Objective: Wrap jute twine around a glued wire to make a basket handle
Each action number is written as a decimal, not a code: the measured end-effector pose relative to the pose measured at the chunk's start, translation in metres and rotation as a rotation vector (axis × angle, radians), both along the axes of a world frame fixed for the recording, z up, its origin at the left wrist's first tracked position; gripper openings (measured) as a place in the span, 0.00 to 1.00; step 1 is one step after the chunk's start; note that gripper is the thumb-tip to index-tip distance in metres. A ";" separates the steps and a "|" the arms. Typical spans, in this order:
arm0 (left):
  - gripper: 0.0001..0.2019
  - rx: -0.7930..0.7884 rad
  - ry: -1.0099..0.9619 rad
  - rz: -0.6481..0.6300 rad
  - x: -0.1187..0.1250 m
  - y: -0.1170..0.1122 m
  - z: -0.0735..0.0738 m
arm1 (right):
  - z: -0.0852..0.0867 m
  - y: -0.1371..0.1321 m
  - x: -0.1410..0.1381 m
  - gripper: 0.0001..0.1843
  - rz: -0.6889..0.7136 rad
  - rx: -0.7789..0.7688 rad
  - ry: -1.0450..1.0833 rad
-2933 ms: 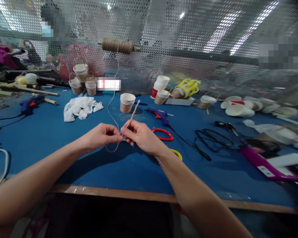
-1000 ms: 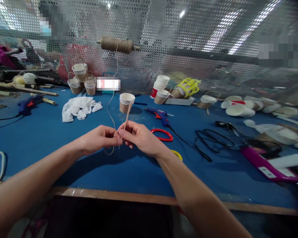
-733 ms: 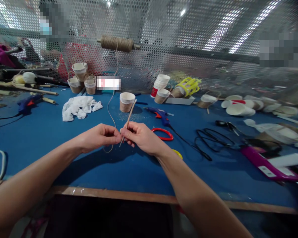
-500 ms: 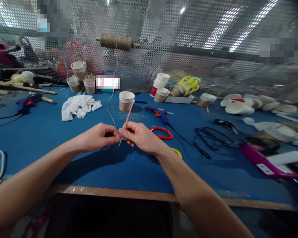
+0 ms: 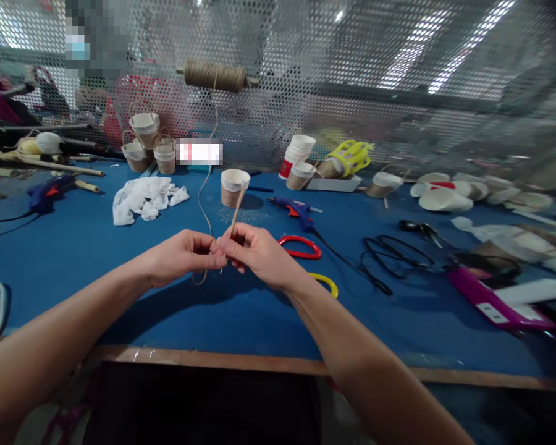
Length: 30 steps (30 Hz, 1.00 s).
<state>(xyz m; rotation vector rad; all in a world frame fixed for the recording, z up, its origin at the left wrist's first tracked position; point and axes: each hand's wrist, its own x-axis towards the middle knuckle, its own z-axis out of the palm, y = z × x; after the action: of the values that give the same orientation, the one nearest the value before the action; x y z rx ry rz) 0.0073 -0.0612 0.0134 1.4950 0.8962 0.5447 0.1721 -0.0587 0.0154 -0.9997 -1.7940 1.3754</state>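
My left hand (image 5: 178,256) and my right hand (image 5: 257,254) meet fingertip to fingertip above the blue table (image 5: 97,247). The right hand pinches a thin twine-wrapped stick (image 5: 235,212) that points up and away. The left hand pinches the jute twine (image 5: 204,191), which runs up to a spool (image 5: 214,75) on the mesh wall and loops below the fingers. A paper cup wrapped in twine (image 5: 233,187) stands just behind the hands.
Blue glue gun (image 5: 293,210), red-handled scissors (image 5: 301,246) and a yellow handle (image 5: 325,283) lie right of my hands. Black cord (image 5: 389,259), white cloth (image 5: 143,196), little cup baskets (image 5: 144,142), stacked cups (image 5: 296,157) and tipped cups (image 5: 445,199) crowd the back. A person sits behind the mesh.
The stick's tip has swung slightly between frames while both hands stay pinched together at the same spot. The twine loop under the fingers has grown smaller.
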 end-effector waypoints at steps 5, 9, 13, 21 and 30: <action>0.09 0.021 0.010 0.029 0.000 -0.001 0.004 | 0.000 0.002 0.002 0.14 -0.010 -0.015 0.013; 0.09 0.062 0.062 0.018 -0.002 0.000 0.006 | -0.001 0.003 0.002 0.13 -0.074 0.026 -0.081; 0.10 0.108 0.098 0.007 -0.003 0.001 0.005 | -0.001 0.003 0.002 0.13 -0.082 0.064 -0.142; 0.08 0.136 0.146 0.045 0.000 0.001 -0.001 | -0.004 0.005 0.001 0.15 -0.120 0.187 -0.263; 0.10 -0.051 0.006 0.029 0.000 -0.001 0.000 | 0.002 0.001 0.002 0.14 0.052 0.025 -0.018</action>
<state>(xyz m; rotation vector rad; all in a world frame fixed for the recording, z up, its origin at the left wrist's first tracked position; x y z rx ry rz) 0.0076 -0.0618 0.0138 1.4402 0.9310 0.5355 0.1740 -0.0575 0.0171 -0.9612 -1.8583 1.3759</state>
